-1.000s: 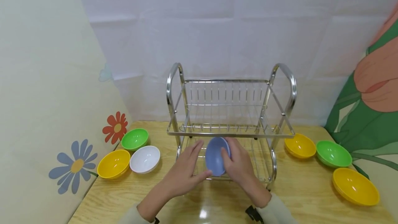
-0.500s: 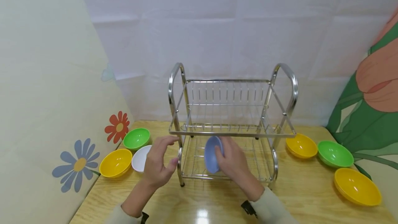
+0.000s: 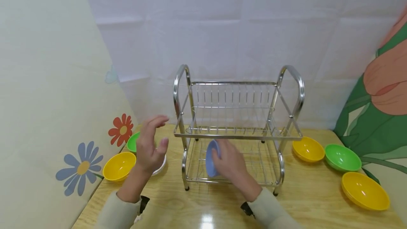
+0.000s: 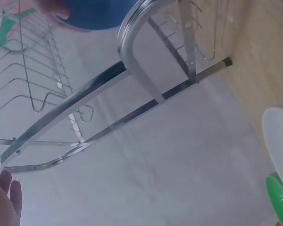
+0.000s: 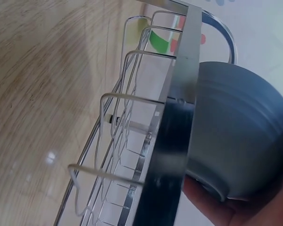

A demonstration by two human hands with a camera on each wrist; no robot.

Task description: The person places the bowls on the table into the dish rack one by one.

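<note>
My right hand [image 3: 232, 162] grips a small blue bowl [image 3: 210, 160] by its right side, thumb on the inside. The bowl stands tilted on edge, its hollow facing left, over the lower tier of a two-tier chrome dish rack [image 3: 237, 138]. In the right wrist view the underside of the bowl [image 5: 236, 127] shows just behind a flat rack bar [image 5: 172, 127]. Left of the rack my left hand [image 3: 149, 147] is raised, fingers loosely bent and thumb apart, holding nothing. It partly hides a white bowl [image 3: 161, 165] and a green bowl [image 3: 131, 143].
A yellow bowl [image 3: 118, 167] sits by the left wall. On the table's right stand a smaller yellow bowl [image 3: 308, 149], a green bowl [image 3: 342, 157] and a larger yellow bowl [image 3: 365, 191]. The rack's upper tier [image 3: 233, 109] overhangs the lower one.
My left hand has come away from the blue bowl, moving left and up. My right hand has shifted the bowl slightly left and turned it more on edge.
</note>
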